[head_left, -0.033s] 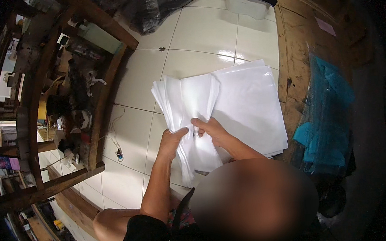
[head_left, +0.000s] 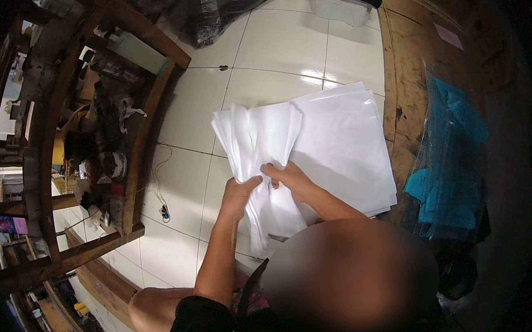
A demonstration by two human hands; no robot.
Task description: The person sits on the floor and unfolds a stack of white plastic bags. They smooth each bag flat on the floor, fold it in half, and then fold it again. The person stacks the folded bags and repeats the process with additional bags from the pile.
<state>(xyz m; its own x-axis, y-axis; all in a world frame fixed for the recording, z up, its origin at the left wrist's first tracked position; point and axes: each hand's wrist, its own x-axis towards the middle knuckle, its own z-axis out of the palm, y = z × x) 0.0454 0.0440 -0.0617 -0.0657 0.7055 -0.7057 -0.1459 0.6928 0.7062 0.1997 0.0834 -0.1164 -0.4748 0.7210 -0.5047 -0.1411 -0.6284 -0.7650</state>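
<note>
A bunch of glossy white plastic sheets (head_left: 270, 129) is squeezed together at its middle between my two hands, its far ends fanning out. My left hand (head_left: 243, 193) is closed on its left side, thumb pressed on top. On the right side my right hand (head_left: 288, 180) grips it as well, thumb lying across the gathered folds and close to the other thumb. Beneath and to the right, a flat stack of white sheets (head_left: 347, 149) lies on the floor. The fingers under the bunch are hidden.
To the left stands a wooden shelf frame (head_left: 153, 112) crowded with odds and ends. Blue items in a clear plastic wrap (head_left: 449, 173) lie on brown cardboard (head_left: 405, 96) at right. A translucent bin (head_left: 341, 6) and dark plastic sheeting (head_left: 220, 10) sit at the far side of the tiled floor (head_left: 283, 43).
Both hands have shifted very slightly, the left a little to the right, so the thumbs are closer. The far end of the bunch has changed its folds and moved a touch rightward.
</note>
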